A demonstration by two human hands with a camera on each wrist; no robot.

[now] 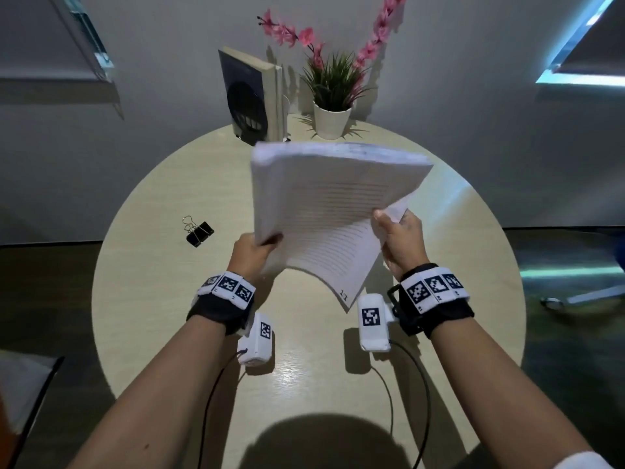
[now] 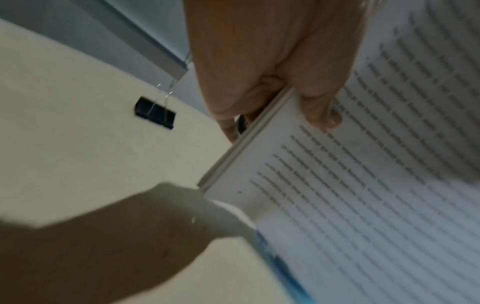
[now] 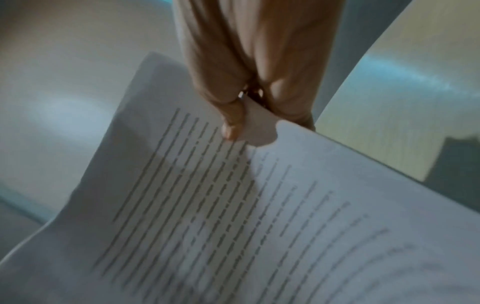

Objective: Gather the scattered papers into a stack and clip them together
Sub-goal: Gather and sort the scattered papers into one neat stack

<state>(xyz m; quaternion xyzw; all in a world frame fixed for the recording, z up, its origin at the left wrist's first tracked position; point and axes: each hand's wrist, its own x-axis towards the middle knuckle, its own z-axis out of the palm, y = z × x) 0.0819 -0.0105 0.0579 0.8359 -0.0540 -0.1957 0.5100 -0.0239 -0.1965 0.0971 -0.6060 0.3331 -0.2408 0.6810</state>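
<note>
While both hands held the thick stack of white printed paper sheets (image 1: 324, 198) above the round pale wooden surface (image 1: 152, 272), the step in hand appeared to be squaring the sheets. The left hand (image 1: 252, 253) gripped the stack's near left corner, thumb on top; the right hand (image 1: 400, 240) pinched the right edge, where the lowest sheets sagged loose. Those sheets should be drawn level and the edges tapped flush before clipping. The black binder clip with wire handles (image 1: 199, 231) lay on the surface, left of the stack and apart from it. An upright dark book (image 1: 245, 96) and a white potted plant (image 1: 333, 118) stood at the far rim, clear of the work. Trailing wrist cables (image 1: 399, 377) lay near the person.
</note>
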